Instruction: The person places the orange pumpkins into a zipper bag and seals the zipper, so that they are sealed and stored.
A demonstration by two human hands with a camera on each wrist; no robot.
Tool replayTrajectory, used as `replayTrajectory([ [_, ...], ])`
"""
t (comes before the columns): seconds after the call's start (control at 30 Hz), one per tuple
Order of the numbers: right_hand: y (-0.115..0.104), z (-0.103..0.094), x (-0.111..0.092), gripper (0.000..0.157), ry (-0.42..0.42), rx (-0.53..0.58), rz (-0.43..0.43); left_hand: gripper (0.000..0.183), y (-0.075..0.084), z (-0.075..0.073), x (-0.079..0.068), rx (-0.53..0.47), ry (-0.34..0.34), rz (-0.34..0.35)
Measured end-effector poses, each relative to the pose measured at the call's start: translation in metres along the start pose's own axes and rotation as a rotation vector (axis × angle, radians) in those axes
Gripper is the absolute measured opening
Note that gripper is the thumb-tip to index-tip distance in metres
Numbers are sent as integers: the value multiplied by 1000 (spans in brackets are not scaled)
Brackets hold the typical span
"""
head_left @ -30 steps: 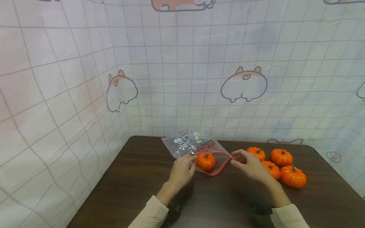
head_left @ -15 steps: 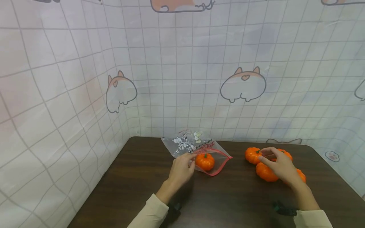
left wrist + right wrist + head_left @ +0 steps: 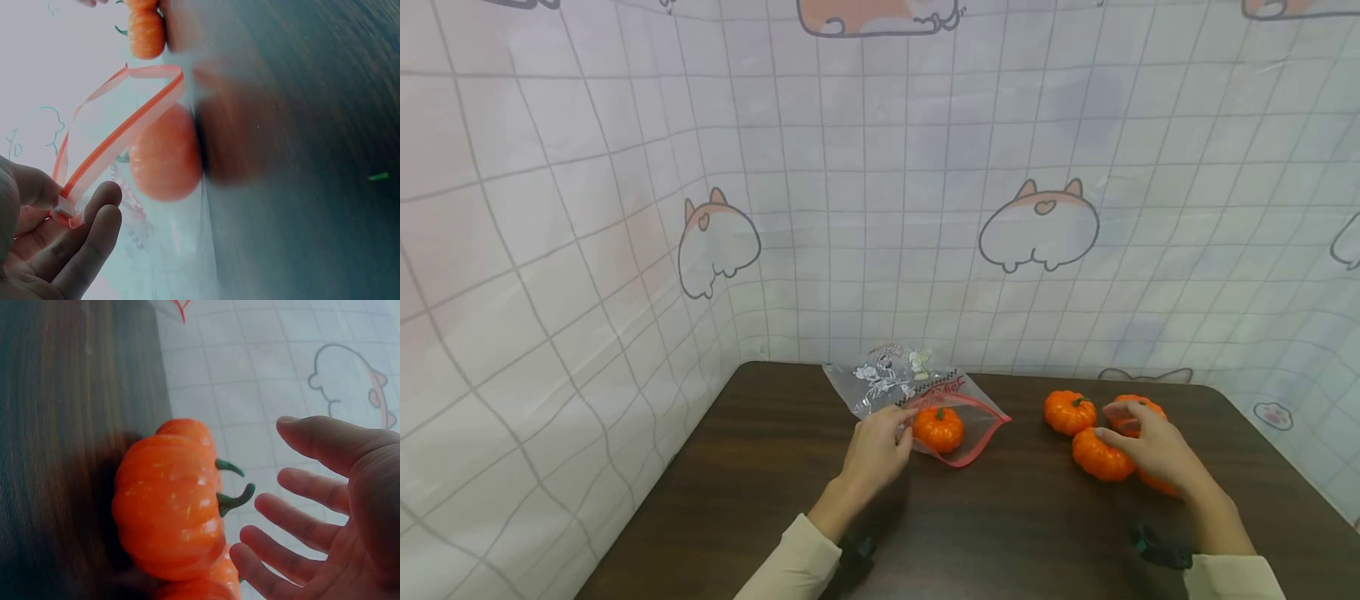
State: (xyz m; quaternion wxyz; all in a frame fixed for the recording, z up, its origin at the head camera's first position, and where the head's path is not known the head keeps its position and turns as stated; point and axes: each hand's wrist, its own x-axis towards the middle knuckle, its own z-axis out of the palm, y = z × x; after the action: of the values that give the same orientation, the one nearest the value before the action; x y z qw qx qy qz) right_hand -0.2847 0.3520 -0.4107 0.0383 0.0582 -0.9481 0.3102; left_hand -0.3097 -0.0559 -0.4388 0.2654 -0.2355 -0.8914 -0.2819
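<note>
Zip bag (image 3: pixel 958 417), centre frame, one pumpkin (image 3: pixel 938 428) inside, rim pinched by left hand (image 3: pixel 877 450); right hand (image 3: pixel 1150 450), fingers spread, hovers over loose pumpkins (image 3: pixel 1101 454) lower right; risk: mouth sagging shut under so slight a pinch.

Orange pumpkins (image 3: pixel 1101 454) with green stems cluster at the right hand (image 3: pixel 1153 450); another sits inside a clear, red-rimmed bag (image 3: pixel 925 400) printed with cartoon figures, at the left hand (image 3: pixel 876 450). Dark brown wood-grain table (image 3: pixel 1000 533); white grid-patterned backdrop (image 3: pixel 880 208) with cartoon corgis.
</note>
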Motion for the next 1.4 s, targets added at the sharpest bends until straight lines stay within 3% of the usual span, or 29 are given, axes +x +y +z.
replayTrajectory([
  [0.43, 7, 2, 4, 76, -80, -40, 57, 25, -2, 0, -2, -15, -7, -5],
  [0.8, 9, 13, 6, 81, -152, 44, -9, 25, -3, 0, 0, -8, -9, 3],
  [1.4, 9, 33, 9, 86, -202, 69, -80, 27, -4, 0, -1, -15, -23, -1],
])
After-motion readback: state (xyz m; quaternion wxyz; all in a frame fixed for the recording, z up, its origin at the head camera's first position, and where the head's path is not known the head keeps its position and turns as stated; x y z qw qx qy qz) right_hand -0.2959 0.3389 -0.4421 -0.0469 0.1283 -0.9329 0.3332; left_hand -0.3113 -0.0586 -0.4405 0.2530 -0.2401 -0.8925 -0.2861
